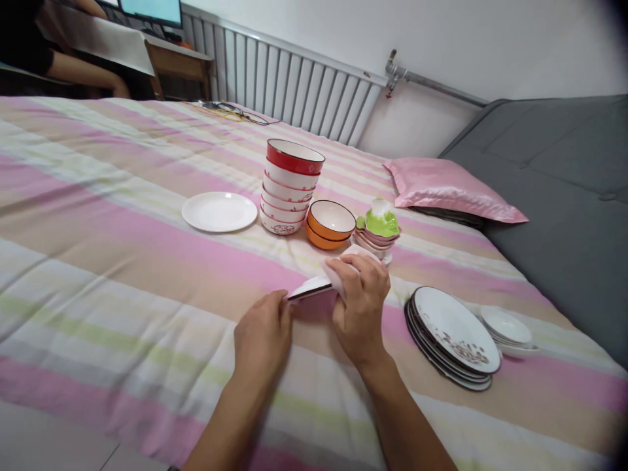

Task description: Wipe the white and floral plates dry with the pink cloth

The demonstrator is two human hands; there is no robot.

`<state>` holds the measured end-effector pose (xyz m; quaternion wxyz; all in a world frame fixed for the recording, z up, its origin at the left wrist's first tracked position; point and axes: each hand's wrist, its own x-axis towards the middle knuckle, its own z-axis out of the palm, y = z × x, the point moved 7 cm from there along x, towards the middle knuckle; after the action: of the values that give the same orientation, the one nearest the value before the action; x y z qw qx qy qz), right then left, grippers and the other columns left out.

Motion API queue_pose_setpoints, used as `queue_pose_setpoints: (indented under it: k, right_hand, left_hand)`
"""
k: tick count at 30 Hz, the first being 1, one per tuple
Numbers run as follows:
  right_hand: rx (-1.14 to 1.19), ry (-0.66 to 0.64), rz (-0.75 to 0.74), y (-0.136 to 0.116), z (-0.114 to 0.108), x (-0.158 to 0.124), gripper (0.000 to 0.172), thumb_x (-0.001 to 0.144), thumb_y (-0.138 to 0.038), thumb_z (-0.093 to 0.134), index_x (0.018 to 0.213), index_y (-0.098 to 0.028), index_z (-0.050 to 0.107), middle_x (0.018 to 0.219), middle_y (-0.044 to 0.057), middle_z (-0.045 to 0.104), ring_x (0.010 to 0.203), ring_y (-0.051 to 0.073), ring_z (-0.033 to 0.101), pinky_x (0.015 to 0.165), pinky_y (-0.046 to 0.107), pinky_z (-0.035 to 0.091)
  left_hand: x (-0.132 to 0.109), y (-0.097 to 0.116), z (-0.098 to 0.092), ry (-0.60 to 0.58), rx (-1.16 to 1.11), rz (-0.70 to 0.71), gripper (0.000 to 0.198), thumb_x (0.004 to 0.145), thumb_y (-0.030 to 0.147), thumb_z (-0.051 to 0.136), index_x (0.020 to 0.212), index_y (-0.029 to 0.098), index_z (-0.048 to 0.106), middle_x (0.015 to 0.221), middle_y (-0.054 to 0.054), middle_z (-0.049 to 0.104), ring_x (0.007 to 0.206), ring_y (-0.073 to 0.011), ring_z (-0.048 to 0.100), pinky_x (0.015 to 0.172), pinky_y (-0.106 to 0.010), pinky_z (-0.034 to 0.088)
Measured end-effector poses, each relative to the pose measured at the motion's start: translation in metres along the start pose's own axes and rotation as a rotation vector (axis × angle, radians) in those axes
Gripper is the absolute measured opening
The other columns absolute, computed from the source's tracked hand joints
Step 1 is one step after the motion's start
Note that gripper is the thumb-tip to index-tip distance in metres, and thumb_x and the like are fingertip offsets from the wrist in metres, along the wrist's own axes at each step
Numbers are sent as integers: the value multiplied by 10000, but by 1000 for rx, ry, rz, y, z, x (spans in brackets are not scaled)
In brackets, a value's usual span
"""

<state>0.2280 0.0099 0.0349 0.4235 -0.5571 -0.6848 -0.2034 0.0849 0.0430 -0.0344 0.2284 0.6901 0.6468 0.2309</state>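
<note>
A white plate with a dark rim (pixel 310 288) is held tilted, nearly edge-on, above the bed. My left hand (pixel 262 332) pinches its near left edge between thumb and fingers. On the plate's right side, my right hand (pixel 362 304) is closed round a white cloth or tissue (pixel 336 280) pressed against it. Just beyond my hands stand two nested orange bowls (pixel 330 226) and a stack of leaf-shaped dishes (pixel 381 226), green on top with pink below. To the right lies a pile of dark-rimmed plates (pixel 456 330) with a brown pattern on the top one.
Several red and white bowls (pixel 290 190) form a tall stack, with a white oval plate (pixel 219 211) on its left. Small white dishes (pixel 507 327) sit at the right. A pink pillow (pixel 451 188) rests by the grey headboard (pixel 564 150). Cables (pixel 235 112) lie at the far edge; a person sits beyond.
</note>
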Motion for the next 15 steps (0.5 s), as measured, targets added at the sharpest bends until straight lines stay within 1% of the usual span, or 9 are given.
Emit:
queue_pose_setpoints:
  k: [3, 7, 12, 15]
  right_hand:
    - [32, 19, 55, 15, -2, 3, 482, 741, -12, 423, 1149, -231, 557, 1114, 76, 551, 1133, 235, 467, 1024, 493, 305]
    - [71, 34, 120, 32, -3, 5, 498, 718, -18, 408, 1153, -224, 535, 1112, 77, 558, 1112, 223, 474, 987, 452, 344]
    - [124, 74, 237, 57, -6, 4, 479, 702, -54, 424, 1137, -224, 529, 1123, 72, 557, 1084, 222, 466, 957, 434, 366]
    - [162, 104, 298, 71, -7, 2, 497, 672, -49, 402, 1124, -212, 529, 1102, 71, 566, 1058, 219, 469, 945, 426, 375]
  left_hand:
    - [1, 4, 4, -14, 37, 30, 277, 896, 308, 411, 1038, 221, 633, 1006, -69, 693, 955, -251, 625, 756, -343, 451]
    - [3, 11, 13, -56, 16, 103, 312, 907, 296, 397, 1136, 196, 585, 1078, -90, 670, 1019, -260, 602, 823, -384, 458]
    - [-1, 18, 24, -84, -71, 193, 437, 891, 249, 403, 1312, 141, 446, 1208, -133, 614, 1116, -269, 562, 908, -424, 451]
    - [-3, 22, 32, -123, -187, 250, 549, 868, 243, 419, 1396, 117, 332, 1348, -157, 510, 1224, -274, 489, 988, -451, 412]
